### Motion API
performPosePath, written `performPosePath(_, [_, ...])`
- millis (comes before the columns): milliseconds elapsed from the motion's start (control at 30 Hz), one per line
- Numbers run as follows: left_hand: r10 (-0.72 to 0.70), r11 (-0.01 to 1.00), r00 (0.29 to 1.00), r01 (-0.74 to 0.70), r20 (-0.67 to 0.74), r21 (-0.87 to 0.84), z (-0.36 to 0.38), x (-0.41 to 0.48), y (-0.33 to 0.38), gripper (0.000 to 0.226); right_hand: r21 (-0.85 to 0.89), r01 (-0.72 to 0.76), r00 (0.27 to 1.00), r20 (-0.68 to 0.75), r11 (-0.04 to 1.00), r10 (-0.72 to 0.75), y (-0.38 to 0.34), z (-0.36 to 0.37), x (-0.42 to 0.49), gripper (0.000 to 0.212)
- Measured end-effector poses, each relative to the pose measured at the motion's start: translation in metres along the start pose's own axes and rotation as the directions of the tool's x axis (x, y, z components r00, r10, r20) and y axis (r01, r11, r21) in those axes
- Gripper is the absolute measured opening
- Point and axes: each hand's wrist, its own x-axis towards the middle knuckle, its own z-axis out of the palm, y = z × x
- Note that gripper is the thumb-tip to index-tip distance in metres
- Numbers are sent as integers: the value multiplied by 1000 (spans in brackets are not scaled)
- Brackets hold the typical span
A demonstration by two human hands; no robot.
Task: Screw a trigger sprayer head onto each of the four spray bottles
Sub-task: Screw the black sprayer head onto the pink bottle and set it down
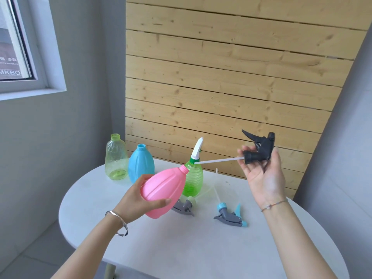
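Holding the pink bottle (164, 191) in your left hand (133, 202), you are keeping it above the white table (181, 248), tilted so its open neck is pointing up and right. Fingers are wrapping around its lower body, thumb lying along the near side. Your right hand (261, 172) is gripping the black sprayer (259, 149) up at the right, palm facing you, fingers curled round its collar. Its white tube (219, 159) is reaching left toward the pink neck, tip near it but apart, crossing in front of the green bottle (193, 179). That green bottle is standing upright at the middle, already wearing a white sprayer (197, 149). Far left, the yellow bottle (116, 158) and blue bottle (141, 165) are standing side by side, necks open. Two grey sprayers are lying on the table: one (184, 206) just under the pink bottle, partly hidden, the other (230, 215), blue-tipped, near your right wrist.
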Motion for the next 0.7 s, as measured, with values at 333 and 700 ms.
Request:
performPosePath(333, [79,996,993,-74,86,-55,3,-4,15,79,-610,-82,952,187,788,244,71,24,-21,24])
performPosePath(700, [-210,691,971,231,115,-685,-2,-6,23,67,-694,122,910,364,710,200,73,29,-21,11])
